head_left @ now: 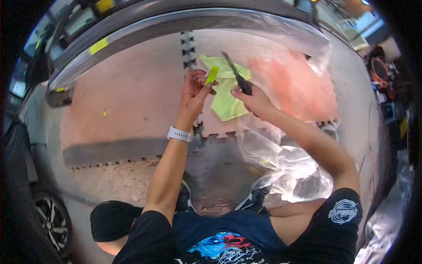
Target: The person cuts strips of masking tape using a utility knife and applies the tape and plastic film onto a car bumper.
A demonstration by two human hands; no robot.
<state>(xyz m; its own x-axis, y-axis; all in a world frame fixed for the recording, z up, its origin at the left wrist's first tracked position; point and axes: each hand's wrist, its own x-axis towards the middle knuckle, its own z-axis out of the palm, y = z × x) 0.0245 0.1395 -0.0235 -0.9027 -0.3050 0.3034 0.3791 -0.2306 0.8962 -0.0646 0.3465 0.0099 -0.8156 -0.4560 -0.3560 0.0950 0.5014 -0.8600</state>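
Note:
My left hand pinches a bright yellow-green strip between thumb and fingers, its upper end sticking out. In my right hand is a dark utility knife, pointing up and slightly left. The two hands are apart, and the knife does not touch the strip. Beyond and between them, a pale yellow-green cloth lies spread on the foam mat. The right fingers partly cover the knife's handle end.
Interlocking foam mats cover the floor. Crumpled clear plastic sheeting lies at the right near my feet. A long curved car bumper arches across the far side, with a yellow patch on it. A person in a black cap is low at the left.

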